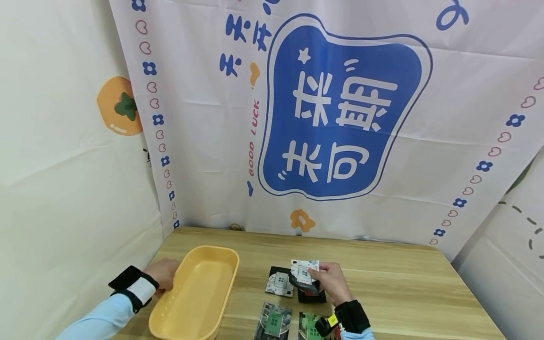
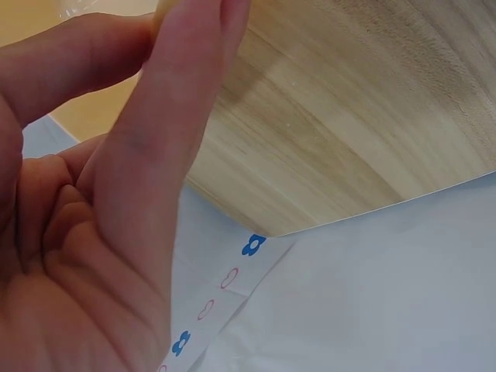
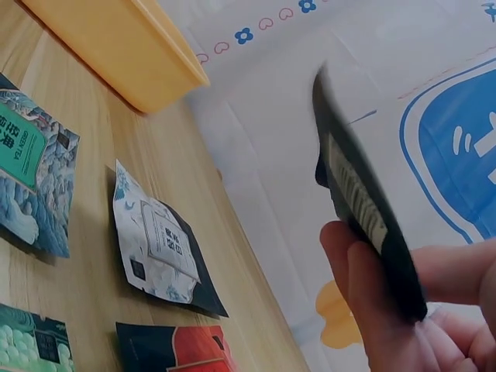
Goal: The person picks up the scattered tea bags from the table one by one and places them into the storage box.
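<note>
My right hand (image 1: pixel 333 282) pinches a white-and-black tea packet (image 1: pixel 303 272) between thumb and fingers, raised over the other packets. In the right wrist view this tea packet (image 3: pixel 358 198) is nearly edge-on, a pale barcode label on its dark back. Below it lie a matching white-and-black packet (image 1: pixel 279 284) and a red-and-black packet (image 3: pixel 182 346), partly covered in the head view. On the left, my left hand (image 1: pixel 163 273) grips the side rim of a yellow plastic basin (image 1: pixel 199 288). The left wrist view shows the thumb and a finger (image 2: pixel 77 66) meeting at the basin's edge.
Nearer the front lie a blue-grey green tea packet (image 1: pixel 274 322) and a bright green packet (image 1: pixel 312 326), the latter partly behind the right wrist strap. Everything rests on a wood-grain table (image 1: pixel 395 278), with a printed cloth (image 1: pixel 340 215) hanging behind its far edge.
</note>
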Demonstrator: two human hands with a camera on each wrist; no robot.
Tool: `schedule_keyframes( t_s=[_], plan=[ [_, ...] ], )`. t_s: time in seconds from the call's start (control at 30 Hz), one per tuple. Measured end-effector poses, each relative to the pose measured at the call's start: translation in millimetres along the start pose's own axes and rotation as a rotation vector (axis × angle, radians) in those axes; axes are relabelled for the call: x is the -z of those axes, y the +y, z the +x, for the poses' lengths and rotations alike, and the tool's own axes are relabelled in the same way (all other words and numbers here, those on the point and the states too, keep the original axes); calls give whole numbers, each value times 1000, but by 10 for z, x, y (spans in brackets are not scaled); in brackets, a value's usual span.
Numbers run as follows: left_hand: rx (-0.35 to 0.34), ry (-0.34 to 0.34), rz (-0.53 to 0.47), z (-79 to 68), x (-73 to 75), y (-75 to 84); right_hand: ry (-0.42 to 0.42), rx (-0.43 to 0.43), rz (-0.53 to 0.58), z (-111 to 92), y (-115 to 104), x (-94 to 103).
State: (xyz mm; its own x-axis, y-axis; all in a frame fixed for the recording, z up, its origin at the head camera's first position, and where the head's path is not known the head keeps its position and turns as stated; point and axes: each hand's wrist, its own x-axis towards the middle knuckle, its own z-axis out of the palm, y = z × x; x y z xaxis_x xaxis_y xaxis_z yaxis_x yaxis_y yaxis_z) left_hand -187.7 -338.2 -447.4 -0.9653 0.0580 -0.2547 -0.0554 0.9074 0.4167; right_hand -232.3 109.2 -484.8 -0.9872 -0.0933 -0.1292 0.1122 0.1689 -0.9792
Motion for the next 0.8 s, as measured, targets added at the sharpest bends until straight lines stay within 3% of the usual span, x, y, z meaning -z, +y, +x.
schedule_keyframes(
  t_s=[0.8],
  plan=[
    [-10, 11, 62, 12, 3, -5, -33, 49, -58, -7, -52, -188]
  ],
)
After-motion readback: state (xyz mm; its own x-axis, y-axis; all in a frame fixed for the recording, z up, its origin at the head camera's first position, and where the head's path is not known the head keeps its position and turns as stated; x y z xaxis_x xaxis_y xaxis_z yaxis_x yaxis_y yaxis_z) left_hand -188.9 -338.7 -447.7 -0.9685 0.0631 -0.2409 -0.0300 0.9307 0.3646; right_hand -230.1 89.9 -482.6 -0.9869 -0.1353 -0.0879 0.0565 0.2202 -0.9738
